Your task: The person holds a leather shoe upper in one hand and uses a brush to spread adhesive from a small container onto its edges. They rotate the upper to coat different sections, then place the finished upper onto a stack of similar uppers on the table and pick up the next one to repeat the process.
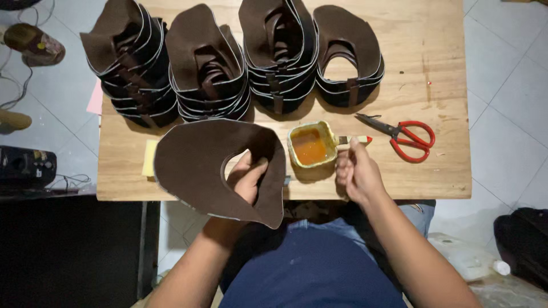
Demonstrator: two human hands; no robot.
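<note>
My left hand holds a large brown leather shoe-upper piece by the edge of its cut-out opening, above the near edge of the wooden table. A square yellowish cup of orange glue stands just right of the piece. A small brush with a red-tipped handle lies across the cup's right rim. My right hand sits just below that handle, fingers curled, touching or nearly touching it.
Several stacks of brown shoe uppers line the table's far side. Red-handled scissors lie at the right. A yellow sponge pokes out left of the held piece. A dark box and shoes sit on the floor at the left.
</note>
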